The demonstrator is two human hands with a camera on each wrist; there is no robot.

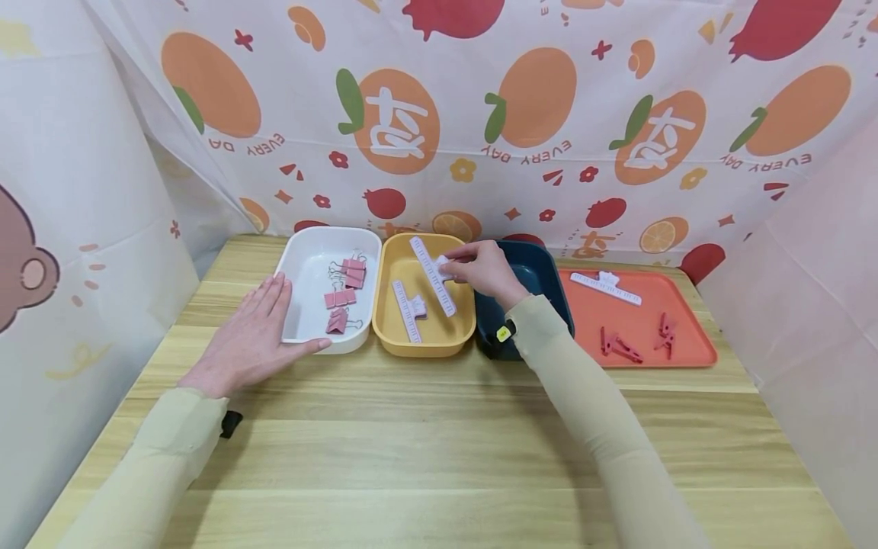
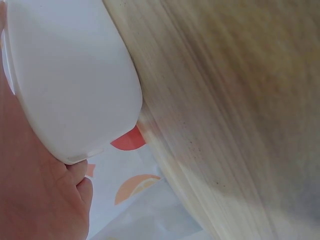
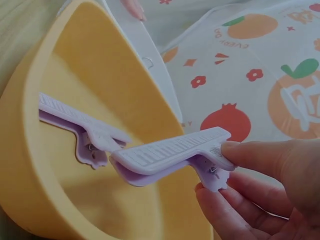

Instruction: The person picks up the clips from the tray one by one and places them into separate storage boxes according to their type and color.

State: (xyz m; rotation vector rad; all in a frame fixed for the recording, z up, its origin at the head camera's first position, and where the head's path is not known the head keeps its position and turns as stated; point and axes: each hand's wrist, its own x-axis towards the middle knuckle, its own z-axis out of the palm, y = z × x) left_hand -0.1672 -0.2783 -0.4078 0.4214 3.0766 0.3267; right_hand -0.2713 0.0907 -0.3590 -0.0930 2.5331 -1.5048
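Long lilac clip (image 1: 434, 276) pinched at its handle end by right hand (image 1: 485, 271), thumb and fingers curled round it, held tilted over yellow bin (image 1: 423, 343). Second lilac clip (image 1: 408, 309) lying inside that bin, just beside. Left hand (image 1: 250, 341) flat on wooden table (image 1: 425, 435), fingers straight, palm edge and thumb touching white bin (image 1: 306, 261), nothing held. Pink binder clips (image 1: 343, 293) in white bin. Dark blue bin (image 1: 542, 274) beneath right wrist. Orange tray (image 1: 686, 335) further right, with another long clip (image 1: 607, 287) and small red pegs (image 1: 620, 347).

Smooth glossy plastic yellow bin (image 1: 424, 343) and white bin (image 2: 75, 80) sit on matt wood-grain table (image 1: 425, 442).
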